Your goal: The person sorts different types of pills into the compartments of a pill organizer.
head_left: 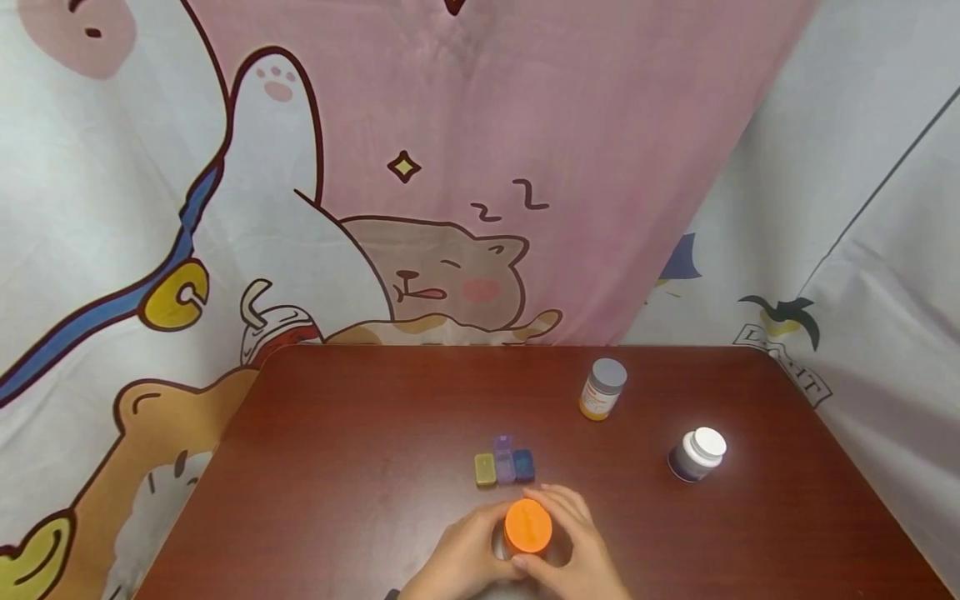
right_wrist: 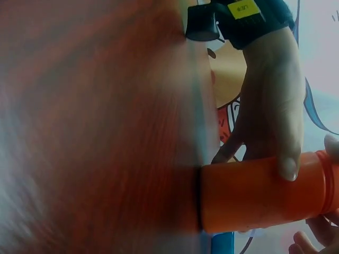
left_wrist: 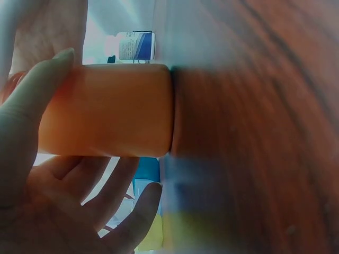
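An orange pill bottle [head_left: 528, 527] with an orange cap stands upright on the table, near its front edge. My left hand [head_left: 468, 550] grips the bottle's body, its thumb lying along the side in the right wrist view. From the other side, my right hand [head_left: 581, 546] holds the bottle by the cap, with thumb and fingers around it. Just beyond the hands sits a small pill organizer [head_left: 505, 467] with yellow, purple and blue compartments. The purple compartment's lid [head_left: 503, 445] is raised, while the yellow and blue ones look closed.
A grey-capped bottle [head_left: 603, 389] with amber contents stands at the back of the brown table [head_left: 360, 433]. To the right is a dark-labelled bottle [head_left: 697, 454] with a white cap. A cartoon-printed curtain [head_left: 600, 167] hangs behind the table.
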Demonstrator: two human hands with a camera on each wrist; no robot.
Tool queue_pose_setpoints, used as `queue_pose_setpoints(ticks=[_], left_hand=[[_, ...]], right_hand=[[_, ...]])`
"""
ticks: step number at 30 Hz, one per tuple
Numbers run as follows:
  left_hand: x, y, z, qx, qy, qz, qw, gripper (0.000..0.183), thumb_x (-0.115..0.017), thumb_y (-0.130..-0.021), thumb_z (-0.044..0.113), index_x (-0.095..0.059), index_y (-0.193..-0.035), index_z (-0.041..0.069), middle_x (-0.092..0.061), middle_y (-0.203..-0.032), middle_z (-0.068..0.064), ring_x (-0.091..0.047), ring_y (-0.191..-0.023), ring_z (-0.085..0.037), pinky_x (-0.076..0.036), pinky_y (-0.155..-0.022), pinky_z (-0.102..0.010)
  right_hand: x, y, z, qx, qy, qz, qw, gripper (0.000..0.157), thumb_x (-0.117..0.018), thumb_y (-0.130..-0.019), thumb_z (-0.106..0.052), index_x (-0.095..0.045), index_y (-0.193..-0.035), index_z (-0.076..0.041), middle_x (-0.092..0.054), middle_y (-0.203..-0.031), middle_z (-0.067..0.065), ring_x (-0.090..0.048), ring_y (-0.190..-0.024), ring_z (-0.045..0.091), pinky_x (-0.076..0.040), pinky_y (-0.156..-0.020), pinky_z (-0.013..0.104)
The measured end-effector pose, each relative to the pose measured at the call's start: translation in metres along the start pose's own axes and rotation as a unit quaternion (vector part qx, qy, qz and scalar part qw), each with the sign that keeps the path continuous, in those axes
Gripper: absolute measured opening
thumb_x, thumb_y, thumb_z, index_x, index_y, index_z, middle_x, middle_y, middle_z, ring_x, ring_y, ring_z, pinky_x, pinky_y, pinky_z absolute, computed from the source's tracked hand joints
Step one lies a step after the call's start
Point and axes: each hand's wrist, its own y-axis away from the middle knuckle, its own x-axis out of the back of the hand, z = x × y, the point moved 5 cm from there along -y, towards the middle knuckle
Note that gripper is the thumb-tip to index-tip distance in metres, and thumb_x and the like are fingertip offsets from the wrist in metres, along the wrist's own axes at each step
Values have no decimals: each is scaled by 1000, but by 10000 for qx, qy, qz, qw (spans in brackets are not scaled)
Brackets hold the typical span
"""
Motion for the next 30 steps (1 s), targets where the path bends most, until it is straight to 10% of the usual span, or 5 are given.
queue_pose_setpoints(ticks=[9,15,30], left_hand=[[-2,-1,-1,9,113,-54,9999,67,-69,-63,65,-59,-121,34,-69,-117,9,-60,-104,-9,-53,-85,-48],[-1,-1,-1,81,133,-68,9999,63,-70,-62,64,-61,-117,34,-69,-113,11,-59,-97,-5,-53,-81,-44],[0,1,0,-19,101,-14,9999,61,-74,-64,56,-60,-118,33,-69,-114,11,-60,-99,-6,-54,-82,-44]], right_hand=[[9,-20,1,1217,-119,-995,9875,64,-80,-66,-37,-58,-124,-21,-59,-121,-4,-42,-117,15,-47,-86,47],[11,-25,-5,1253,80,-1945,9728,66,-74,-76,-34,-48,-136,-27,-54,-126,-11,-39,-115,6,-51,-87,40],[19,-25,-15,1705,234,-2124,9619,61,-67,-83,-21,-43,-139,-23,-51,-134,-9,-43,-118,5,-52,-90,38]])
